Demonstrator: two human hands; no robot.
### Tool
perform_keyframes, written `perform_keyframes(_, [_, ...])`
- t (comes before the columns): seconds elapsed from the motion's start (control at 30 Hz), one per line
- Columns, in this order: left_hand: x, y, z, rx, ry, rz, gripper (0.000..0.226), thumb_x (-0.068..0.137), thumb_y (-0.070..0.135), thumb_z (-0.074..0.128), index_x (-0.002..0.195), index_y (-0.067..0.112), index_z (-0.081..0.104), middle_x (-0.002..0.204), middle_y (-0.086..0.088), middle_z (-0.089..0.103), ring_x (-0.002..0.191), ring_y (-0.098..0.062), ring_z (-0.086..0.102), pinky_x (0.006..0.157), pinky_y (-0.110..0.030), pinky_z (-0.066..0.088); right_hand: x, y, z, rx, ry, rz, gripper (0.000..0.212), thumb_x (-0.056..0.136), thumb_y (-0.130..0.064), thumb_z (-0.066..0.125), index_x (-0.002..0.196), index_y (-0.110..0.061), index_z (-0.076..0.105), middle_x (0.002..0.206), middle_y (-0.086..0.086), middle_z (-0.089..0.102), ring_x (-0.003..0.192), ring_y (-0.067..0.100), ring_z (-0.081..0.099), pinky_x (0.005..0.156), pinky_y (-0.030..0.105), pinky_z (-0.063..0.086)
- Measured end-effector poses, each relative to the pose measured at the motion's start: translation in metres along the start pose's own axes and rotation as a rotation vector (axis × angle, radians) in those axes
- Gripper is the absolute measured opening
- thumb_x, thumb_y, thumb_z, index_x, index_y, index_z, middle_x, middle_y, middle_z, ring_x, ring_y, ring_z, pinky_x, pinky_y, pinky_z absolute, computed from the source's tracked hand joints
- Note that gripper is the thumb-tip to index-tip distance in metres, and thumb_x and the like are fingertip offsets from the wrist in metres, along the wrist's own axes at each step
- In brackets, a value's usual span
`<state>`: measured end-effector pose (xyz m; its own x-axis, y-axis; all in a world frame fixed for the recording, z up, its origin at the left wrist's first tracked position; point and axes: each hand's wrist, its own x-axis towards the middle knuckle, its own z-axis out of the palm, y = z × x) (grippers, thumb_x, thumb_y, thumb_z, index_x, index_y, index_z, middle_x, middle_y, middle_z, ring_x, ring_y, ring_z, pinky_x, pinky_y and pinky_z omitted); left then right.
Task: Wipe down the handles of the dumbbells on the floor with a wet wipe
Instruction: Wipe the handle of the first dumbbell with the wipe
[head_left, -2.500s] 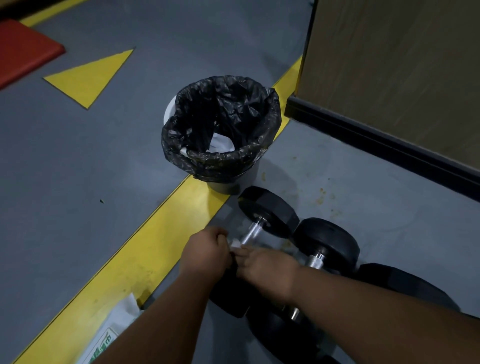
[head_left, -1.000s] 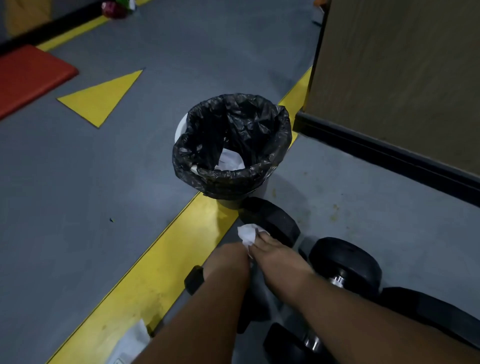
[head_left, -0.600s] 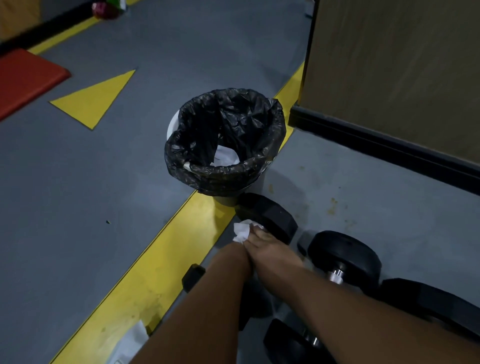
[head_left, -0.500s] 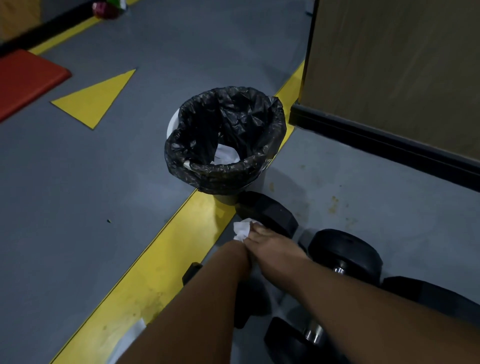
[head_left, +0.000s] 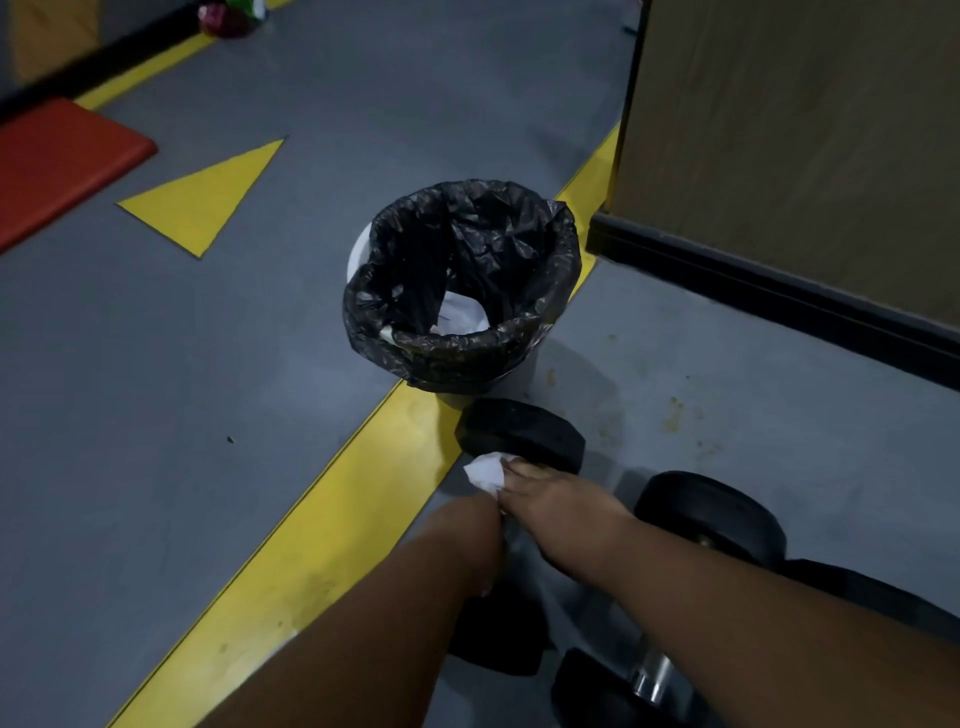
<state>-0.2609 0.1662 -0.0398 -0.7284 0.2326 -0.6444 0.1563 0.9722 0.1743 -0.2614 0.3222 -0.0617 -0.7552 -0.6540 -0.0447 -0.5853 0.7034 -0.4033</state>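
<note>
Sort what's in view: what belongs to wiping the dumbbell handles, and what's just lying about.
Job: wet wipe, right hand, left hand, dumbbells, lined bin.
Lying about: red mat, yellow floor triangle, wooden cabinet.

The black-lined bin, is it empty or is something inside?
Not empty: white crumpled paper lies inside the bin, low against the black liner.

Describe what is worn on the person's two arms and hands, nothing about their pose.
Both forearms are bare as far as the frame shows: no sleeves, gloves, watch or bands visible. The right hand shows no rings. The left hand is mostly hidden behind its own forearm, so its fingers cannot be checked. The dim light hides finer details.
</note>
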Motion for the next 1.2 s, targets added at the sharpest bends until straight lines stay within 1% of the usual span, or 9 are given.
perform_keyframes(0.07, [-0.024, -0.002, -0.005, 0.109, 0.060, 0.097, 0.045, 0.101, 0.028, 0.048, 0.142, 0.010, 0.039, 0.134, -0.013, 0.053, 0.118, -0.029, 0.055, 0.093, -0.037, 0.043, -0.002, -0.003, -0.005, -0.041, 0.027, -0.001, 0.065, 0.083, 0.003, 0.046, 0.147, -0.009, 0.043, 0.154, 0.015, 0.038, 0.143, 0.030, 0.035, 0.117, 0.032, 0.009])
perform_keyframes(0.2, [-0.078, -0.022, 0.013, 0.181, 0.201, 0.348, 0.062, 0.095, 0.068, 0.029, 0.137, 0.025, 0.043, 0.145, -0.009, 0.042, 0.116, -0.032, 0.053, 0.092, -0.041, 0.047, -0.006, -0.014, -0.013, -0.013, -0.076, 0.057, 0.060, 0.096, -0.002, 0.038, 0.154, -0.013, 0.029, 0.164, 0.010, 0.012, 0.152, 0.024, 0.009, 0.120, 0.026, 0.002])
perform_keyframes(0.33, [-0.082, -0.033, 0.039, 0.306, 0.313, 0.407, 0.081, 0.068, 0.089, 0.043, 0.122, 0.030, 0.051, 0.140, -0.006, 0.049, 0.116, -0.032, 0.053, 0.092, -0.047, 0.048, -0.003, -0.016, -0.003, -0.032, -0.089, 0.060, 0.059, 0.094, -0.001, 0.043, 0.151, -0.011, 0.035, 0.163, 0.010, 0.019, 0.152, 0.026, 0.008, 0.123, 0.033, 0.010])
perform_keyframes(0.47, [-0.065, -0.045, 0.050, 0.291, 0.514, 0.640, 0.063, 0.076, 0.081, 0.056, 0.109, 0.027, 0.058, 0.099, 0.000, 0.058, 0.080, -0.024, 0.054, 0.068, -0.035, 0.049, -0.005, -0.021, 0.007, -0.050, -0.047, -0.092, 0.047, 0.072, -0.003, 0.075, 0.118, -0.008, 0.068, 0.132, 0.009, 0.062, 0.139, 0.028, 0.042, 0.114, 0.034, 0.037])
perform_keyframes(0.6, [-0.063, -0.050, 0.055, 0.297, 0.593, 0.701, 0.064, 0.081, 0.080, 0.053, 0.111, 0.024, 0.064, 0.095, 0.003, 0.059, 0.078, -0.022, 0.052, 0.070, -0.033, 0.042, -0.014, -0.017, 0.013, 0.001, -0.069, -0.158, 0.049, 0.073, 0.003, 0.069, 0.121, -0.008, 0.066, 0.133, 0.011, 0.061, 0.140, 0.028, 0.041, 0.115, 0.037, 0.034])
perform_keyframes(0.77, [-0.067, -0.050, 0.047, 0.257, 0.511, 0.666, 0.059, 0.081, 0.077, 0.055, 0.105, 0.024, 0.064, 0.091, 0.003, 0.057, 0.076, -0.022, 0.051, 0.067, -0.032, 0.043, -0.009, -0.002, 0.012, -0.032, 0.000, 0.092, 0.063, 0.084, -0.004, 0.057, 0.146, -0.014, 0.046, 0.154, 0.009, 0.039, 0.146, 0.026, 0.029, 0.120, 0.031, 0.018])
perform_keyframes(0.93, [-0.072, -0.010, 0.049, 0.443, 0.456, 0.543, 0.040, 0.057, 0.054, 0.072, 0.076, 0.021, 0.061, 0.076, -0.003, 0.056, 0.063, -0.027, 0.051, 0.050, -0.031, 0.030, -0.012, -0.023, 0.026, -0.049, -0.024, -0.038, 0.046, 0.058, -0.011, 0.085, 0.102, -0.017, 0.076, 0.116, 0.003, 0.071, 0.124, 0.025, 0.059, 0.094, 0.036, 0.055])
perform_keyframes(1.1, [-0.068, -0.013, 0.048, 0.377, 0.460, 0.584, 0.041, 0.057, 0.056, 0.078, 0.077, 0.023, 0.063, 0.082, 0.003, 0.058, 0.068, -0.021, 0.052, 0.051, -0.028, 0.034, -0.012, -0.021, 0.021, -0.065, -0.027, -0.078, 0.034, 0.076, -0.012, 0.075, 0.111, -0.013, 0.073, 0.126, 0.007, 0.067, 0.132, 0.025, 0.051, 0.103, 0.041, 0.049])
perform_keyframes(1.2, [-0.068, -0.029, 0.040, 0.281, 0.415, 0.647, 0.040, 0.066, 0.058, 0.076, 0.079, 0.024, 0.061, 0.081, 0.004, 0.054, 0.070, -0.019, 0.051, 0.054, -0.027, 0.038, -0.009, -0.011, 0.003, -0.049, -0.069, 0.055, 0.054, 0.091, -0.004, 0.046, 0.145, -0.007, 0.045, 0.158, 0.012, 0.030, 0.150, 0.024, 0.019, 0.121, 0.034, 0.018])
